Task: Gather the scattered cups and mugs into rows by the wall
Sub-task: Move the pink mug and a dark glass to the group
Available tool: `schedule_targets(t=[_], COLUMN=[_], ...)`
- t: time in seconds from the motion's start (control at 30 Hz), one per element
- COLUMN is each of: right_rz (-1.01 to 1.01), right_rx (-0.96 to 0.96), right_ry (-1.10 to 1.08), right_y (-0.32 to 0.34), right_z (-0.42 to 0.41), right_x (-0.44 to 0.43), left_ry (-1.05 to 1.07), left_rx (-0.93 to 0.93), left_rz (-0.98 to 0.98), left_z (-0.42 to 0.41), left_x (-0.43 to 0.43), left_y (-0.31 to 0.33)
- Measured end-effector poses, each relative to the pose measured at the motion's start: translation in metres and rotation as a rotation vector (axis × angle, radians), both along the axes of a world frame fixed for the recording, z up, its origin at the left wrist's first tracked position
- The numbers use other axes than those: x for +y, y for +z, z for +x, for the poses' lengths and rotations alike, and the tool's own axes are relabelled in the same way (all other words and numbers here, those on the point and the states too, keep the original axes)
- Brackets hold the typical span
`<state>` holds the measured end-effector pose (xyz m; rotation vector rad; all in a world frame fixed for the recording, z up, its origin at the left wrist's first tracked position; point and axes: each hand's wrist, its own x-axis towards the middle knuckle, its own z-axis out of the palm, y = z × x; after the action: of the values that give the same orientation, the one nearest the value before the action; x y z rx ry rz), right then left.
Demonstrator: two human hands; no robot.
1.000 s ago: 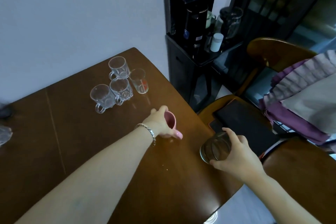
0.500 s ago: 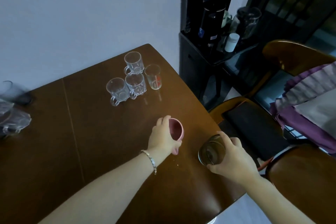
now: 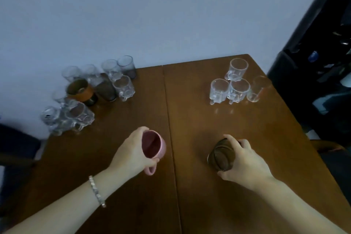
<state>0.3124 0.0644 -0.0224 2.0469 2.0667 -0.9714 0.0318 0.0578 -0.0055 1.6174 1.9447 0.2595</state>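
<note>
My left hand grips a pink mug by its side, held over the middle of the brown table. My right hand holds a clear tumbler, its mouth turned toward me. Against the wall at the far left stands a cluster of several glasses and mugs, one with an orange band. At the far right corner stand three clear glass mugs and a slim tumbler close together.
A seam runs down the table's middle. A black cabinet stands past the right edge. A dark object sits beyond the left edge. The pale wall borders the far side.
My view has swung left and both hands have carried the pink mug and the tumbler in over the table's middle. The left cluster by the wall has come into sight.
</note>
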Motion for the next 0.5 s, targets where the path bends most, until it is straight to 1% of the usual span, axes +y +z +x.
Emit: schedule_targets(t=[0.1,0.23,0.33,0.5], right_rz=[0.007,0.008,-0.011,-0.035], right_rx=[0.033,0.064,0.063,0.084], right_ry=[0.008,-0.028,-0.048,-0.088], right_y=[0.002,-0.002,-0.008,-0.025], right_z=[-0.062,-0.131,-0.172,-0.223], right_x=[0.010,0.019,0.027,0.047], left_ry=[0.066,0.079,0.080,-0.013], left_rx=[0.044,0.122,0.160,0.193], left_rz=[0.036,0.066,0.045,0.029], left_z=[-0.075,-0.148,-0.182,-0.208], left_x=[0.017,0.063,0.101,0.142], left_y=[0.001,-0.012,-0.026,-0.051])
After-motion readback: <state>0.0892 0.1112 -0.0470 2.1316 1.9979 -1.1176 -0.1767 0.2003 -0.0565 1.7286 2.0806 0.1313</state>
